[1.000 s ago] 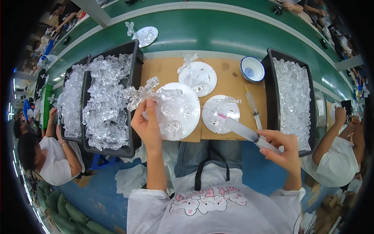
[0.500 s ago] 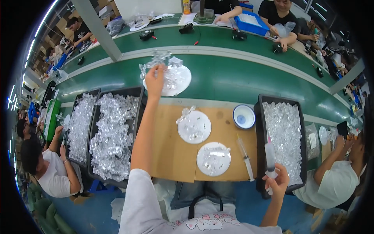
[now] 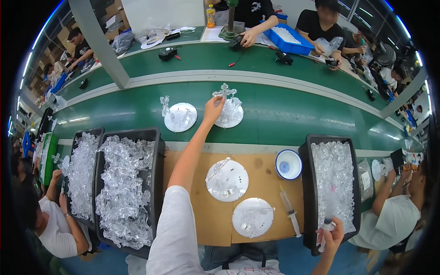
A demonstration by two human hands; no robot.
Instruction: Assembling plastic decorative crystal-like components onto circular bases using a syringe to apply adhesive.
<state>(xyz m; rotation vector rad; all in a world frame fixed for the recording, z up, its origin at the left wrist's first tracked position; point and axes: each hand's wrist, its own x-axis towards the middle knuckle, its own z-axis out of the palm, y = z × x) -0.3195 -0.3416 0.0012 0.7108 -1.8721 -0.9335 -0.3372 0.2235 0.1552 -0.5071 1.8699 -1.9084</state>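
Note:
My left hand [image 3: 213, 111] is stretched out over the green belt, its fingers closed on a clear plastic cross-shaped piece [image 3: 224, 91]. Just beyond those fingers lies a white round disc [image 3: 230, 122] with clear parts on it. Another white disc [image 3: 179, 120] sits to its left, with a clear piece [image 3: 164, 105] at its edge. At the right, my right hand [image 3: 332, 234] grips a syringe [image 3: 329, 208], tip upward, in front of a black bin of clear pieces [image 3: 334, 167]. Two more discs, the farther one [image 3: 228, 183] and the nearer one [image 3: 253, 219], lie on cardboard with clear parts on top.
A second syringe [image 3: 290, 213] lies on the cardboard [image 3: 201, 220] below a blue-rimmed white bowl [image 3: 288, 164]. Black bins of clear pieces [image 3: 123, 183] stand at the left. Co-workers sit on both sides and across the belt [image 3: 284, 110].
The view has tilted up. My left hand has moved right over the belt and now shows a cross-shaped piece. Two separate discs show there instead of one. My right hand still holds the syringe.

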